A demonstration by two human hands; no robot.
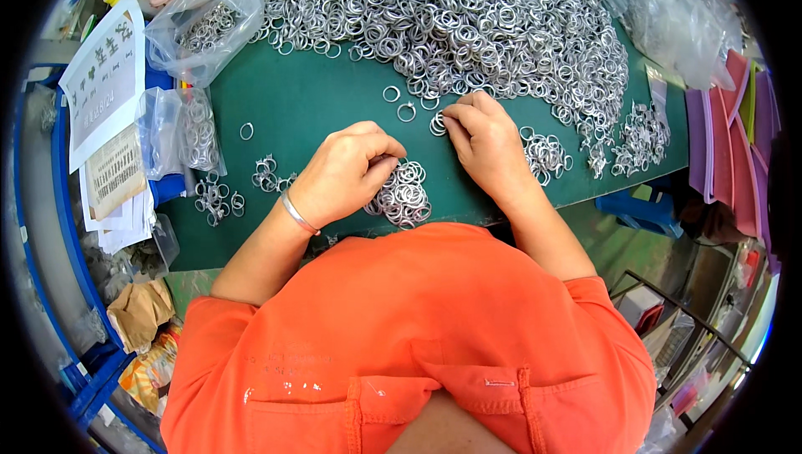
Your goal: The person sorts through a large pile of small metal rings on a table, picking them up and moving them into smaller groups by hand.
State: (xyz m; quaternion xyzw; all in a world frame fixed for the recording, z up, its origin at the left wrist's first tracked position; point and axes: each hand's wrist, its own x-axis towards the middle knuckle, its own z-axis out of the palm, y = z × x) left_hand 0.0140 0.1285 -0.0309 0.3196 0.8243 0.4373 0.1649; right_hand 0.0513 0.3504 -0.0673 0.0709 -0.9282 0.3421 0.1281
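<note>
At a green workbench [288, 91], our subject's right hand [487, 141] appears to pinch a silver ring [437, 126] betw. thumb and forefinger — just below the big ring heap [468, 24]. The left hand [344, 168] is bent over the small ring pile [407, 201] nr the orange shirt [401, 304], thumb and forefinger tips close together; we can't tell if a ring sits betw. them. Step in hand, we judge: sorting rings singly. Next move, we'd say, calls for a light, exact pinch. Open room: bare green lies L of the heap, w/ one stray ring [246, 131] on it. The bench's front edge runs close under the forearms — and a ring cluster [547, 157] crowds the R wrist.
</note>
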